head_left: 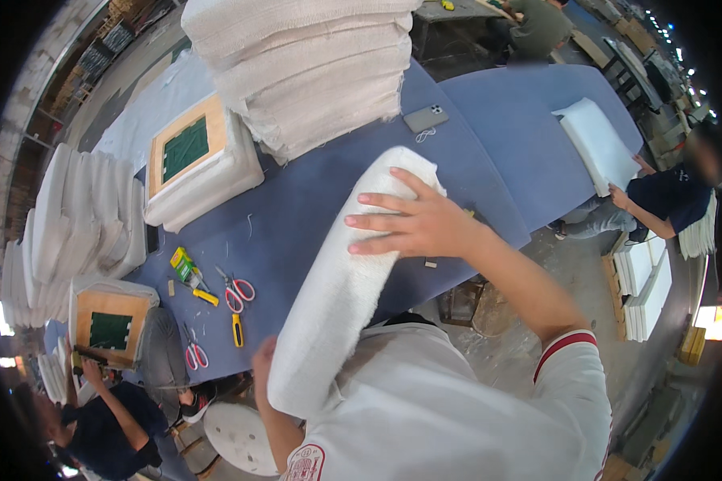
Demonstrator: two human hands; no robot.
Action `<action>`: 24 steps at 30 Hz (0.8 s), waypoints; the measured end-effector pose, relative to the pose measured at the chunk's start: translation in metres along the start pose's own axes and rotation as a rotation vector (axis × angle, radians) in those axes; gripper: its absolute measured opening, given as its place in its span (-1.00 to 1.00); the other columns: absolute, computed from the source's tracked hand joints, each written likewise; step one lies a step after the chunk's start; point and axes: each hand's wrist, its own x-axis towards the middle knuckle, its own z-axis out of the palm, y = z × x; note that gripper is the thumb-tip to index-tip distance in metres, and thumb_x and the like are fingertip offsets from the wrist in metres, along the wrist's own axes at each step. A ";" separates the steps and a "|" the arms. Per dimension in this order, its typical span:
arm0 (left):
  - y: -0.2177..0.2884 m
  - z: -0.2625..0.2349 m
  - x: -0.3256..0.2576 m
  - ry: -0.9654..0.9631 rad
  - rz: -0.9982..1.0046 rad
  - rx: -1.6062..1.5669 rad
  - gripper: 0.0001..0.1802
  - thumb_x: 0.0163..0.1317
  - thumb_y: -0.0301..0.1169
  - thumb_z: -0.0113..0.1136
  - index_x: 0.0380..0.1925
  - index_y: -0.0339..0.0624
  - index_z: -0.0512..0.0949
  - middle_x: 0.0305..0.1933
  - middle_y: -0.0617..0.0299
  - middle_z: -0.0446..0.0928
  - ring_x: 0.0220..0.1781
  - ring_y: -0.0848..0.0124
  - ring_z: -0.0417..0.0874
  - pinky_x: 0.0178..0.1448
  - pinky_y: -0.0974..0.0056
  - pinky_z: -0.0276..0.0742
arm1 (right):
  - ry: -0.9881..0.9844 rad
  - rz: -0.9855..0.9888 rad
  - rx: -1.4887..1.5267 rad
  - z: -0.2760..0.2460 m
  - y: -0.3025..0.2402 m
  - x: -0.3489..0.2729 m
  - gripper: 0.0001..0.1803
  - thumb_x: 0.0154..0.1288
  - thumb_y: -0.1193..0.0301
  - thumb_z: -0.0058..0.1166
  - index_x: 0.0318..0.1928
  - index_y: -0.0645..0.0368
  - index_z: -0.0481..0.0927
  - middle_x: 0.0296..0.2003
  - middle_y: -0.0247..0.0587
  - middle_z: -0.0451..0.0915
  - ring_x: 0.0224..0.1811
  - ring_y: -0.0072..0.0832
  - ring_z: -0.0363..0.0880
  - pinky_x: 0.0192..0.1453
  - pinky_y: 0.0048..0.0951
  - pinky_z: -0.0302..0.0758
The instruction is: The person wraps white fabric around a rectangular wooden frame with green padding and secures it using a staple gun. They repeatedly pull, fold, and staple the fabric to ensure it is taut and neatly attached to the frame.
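Observation:
A long white fabric-covered cushion [337, 280] stands on its edge in front of me, slanting from the far right toward my body. My right hand [401, 216] grips its upper part, fingers spread over the white face and thumb hidden. At the cushion's lower left edge is my left hand [265, 353], blurred and mostly behind it, so its fingers do not show. On the blue table [289, 208] left of the cushion lie red-handled scissors [234, 295], a second pair of scissors [194, 353], yellow cutters [204, 296], a yellow-handled tool [237, 330] and a green-yellow packet [183, 263].
A tall stack of white cushions [313, 72] rises at the far side. Beside it sits a wood-framed cushion [196, 168]; more cushions [76, 216] stand left. A phone [426, 119] lies farther back. One co-worker [112, 425] sits lower left; another [670, 192] handles a white cushion [598, 144] at right.

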 end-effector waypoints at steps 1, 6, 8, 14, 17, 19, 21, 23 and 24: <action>0.010 -0.020 0.004 0.085 0.057 -0.039 -0.57 0.66 -0.35 0.32 0.39 -0.37 0.65 0.24 0.07 0.76 0.23 0.33 0.73 0.32 0.22 0.64 | 0.037 -0.015 -0.024 0.008 0.005 0.004 -0.16 0.14 0.02 0.53 0.51 -0.55 0.64 0.60 -0.79 0.52 0.71 -0.46 0.38 0.86 0.14 0.18; 0.182 -0.124 -0.047 0.464 0.424 -0.171 -0.52 0.68 -0.35 0.31 0.45 -0.38 0.61 0.30 0.07 0.75 0.28 0.34 0.75 0.33 0.22 0.66 | 0.100 -0.004 0.094 0.024 0.012 0.035 -0.07 -0.03 -0.03 0.53 0.49 -0.51 0.67 0.56 -0.76 0.58 0.65 -0.46 0.47 0.83 0.04 0.26; 0.263 -0.128 -0.094 0.478 0.513 -0.215 -0.46 0.64 -0.33 0.34 0.49 -0.37 0.57 0.35 0.06 0.73 0.33 0.30 0.74 0.40 0.22 0.61 | 0.125 0.051 0.183 0.026 0.013 0.046 -0.06 -0.05 -0.05 0.52 0.49 -0.49 0.67 0.57 -0.74 0.57 0.66 -0.45 0.47 0.82 0.06 0.27; 0.385 -0.075 -0.160 0.186 0.841 0.430 -0.13 0.37 -0.15 0.57 0.59 -0.31 0.49 0.52 -0.04 0.63 0.56 0.08 0.62 0.64 -0.03 0.44 | 0.132 0.189 0.213 0.035 0.014 0.060 -0.09 0.01 -0.07 0.51 0.49 -0.40 0.68 0.56 -0.60 0.59 0.66 -0.36 0.47 0.81 0.10 0.25; 0.365 -0.084 -0.150 0.152 0.806 0.270 -0.11 0.37 -0.13 0.58 0.60 -0.29 0.48 0.51 -0.02 0.65 0.55 0.11 0.63 0.64 -0.04 0.45 | 0.150 0.154 0.172 0.044 0.018 0.063 -0.06 0.03 -0.05 0.52 0.52 -0.38 0.64 0.55 -0.59 0.59 0.65 -0.36 0.47 0.80 0.10 0.24; 0.334 -0.103 -0.142 0.205 0.756 -0.090 -0.16 0.41 -0.12 0.57 0.58 -0.27 0.50 0.46 0.00 0.67 0.50 0.16 0.67 0.62 0.01 0.48 | 0.156 0.162 0.176 0.049 0.016 0.069 -0.06 0.05 -0.02 0.53 0.55 -0.37 0.61 0.55 -0.58 0.59 0.65 -0.35 0.47 0.80 0.10 0.23; 0.307 -0.122 -0.138 0.279 0.677 -0.516 -0.22 0.45 -0.12 0.55 0.55 -0.25 0.54 0.41 0.03 0.70 0.44 0.23 0.71 0.59 0.06 0.51 | 0.131 0.206 0.199 0.045 0.013 0.077 -0.07 0.09 0.02 0.53 0.55 -0.36 0.61 0.55 -0.54 0.59 0.65 -0.33 0.46 0.81 0.12 0.20; 0.268 -0.135 -0.134 0.438 0.470 -0.456 -0.42 0.56 -0.23 0.47 0.46 -0.24 0.62 0.32 0.12 0.73 0.32 0.41 0.72 0.49 0.22 0.54 | 0.045 0.244 0.252 0.035 0.004 0.091 -0.12 0.17 0.09 0.54 0.56 -0.34 0.60 0.58 -0.45 0.56 0.69 -0.21 0.41 0.82 0.19 0.15; 0.237 -0.137 -0.130 0.494 0.370 -0.402 -0.46 0.57 -0.27 0.44 0.44 -0.26 0.63 0.31 0.13 0.74 0.31 0.44 0.71 0.48 0.24 0.55 | -0.002 0.261 0.270 0.027 -0.003 0.097 -0.14 0.21 0.13 0.55 0.56 -0.34 0.60 0.59 -0.41 0.55 0.70 -0.14 0.38 0.83 0.23 0.13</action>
